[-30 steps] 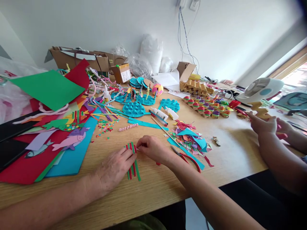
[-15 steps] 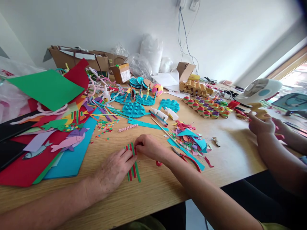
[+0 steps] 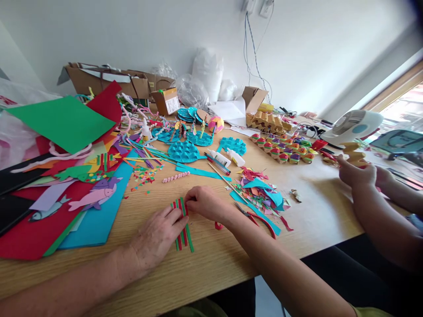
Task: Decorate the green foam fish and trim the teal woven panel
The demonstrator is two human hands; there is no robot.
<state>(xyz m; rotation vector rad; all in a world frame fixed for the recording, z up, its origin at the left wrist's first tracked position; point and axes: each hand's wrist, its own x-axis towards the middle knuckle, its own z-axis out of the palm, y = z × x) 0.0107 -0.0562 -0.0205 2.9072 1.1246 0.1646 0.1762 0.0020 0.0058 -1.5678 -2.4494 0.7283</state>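
Note:
Red and green paper strips (image 3: 185, 235) lie side by side on the wooden table, crossed near their upper part by my fingers. My left hand (image 3: 161, 231) rests flat over them, its fingers pressed on the strips. At their upper right edge, my right hand (image 3: 201, 202) has its thumb and fingers pinched together at the outermost strip; the fingertips are partly hidden. A small red curl of paper (image 3: 218, 225) lies under my right wrist. Red-handled pliers (image 3: 261, 220) rest to the right, beside a blue strip (image 3: 272, 226).
Coloured sheets and paper fish (image 3: 95, 193) cover the left side. Glue bottles (image 3: 220, 158), blue egg-carton pieces (image 3: 185, 152) and paper scraps (image 3: 261, 191) lie ahead. At the right, another person's hands (image 3: 358, 174) hold a carton piece near a white fan (image 3: 353, 127).
The camera view has shifted slightly. My hands keep nearly the same position on the strips. The other person's hands at the right have moved a little.

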